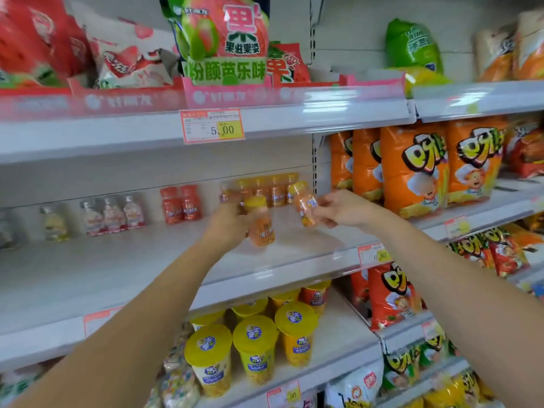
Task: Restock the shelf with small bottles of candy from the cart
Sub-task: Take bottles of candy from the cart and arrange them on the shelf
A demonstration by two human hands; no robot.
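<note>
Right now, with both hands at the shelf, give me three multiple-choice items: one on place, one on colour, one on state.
1. The red bottles stand: A. left of the orange bottle row; B. in a cart; C. on the floor.
2. The cap of the left bottle, in the left hand, is: A. blue; B. yellow; C. black.
3. The right hand: A. lies flat; B. hangs empty; C. grips the right bottle.
A, both share the shelf; B, yellow above the fingers; C, fingers curl round it.

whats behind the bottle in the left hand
A row of orange, yellow-capped bottles at the back of the shelf. The left hand and its bottle cover part of that row.
</note>
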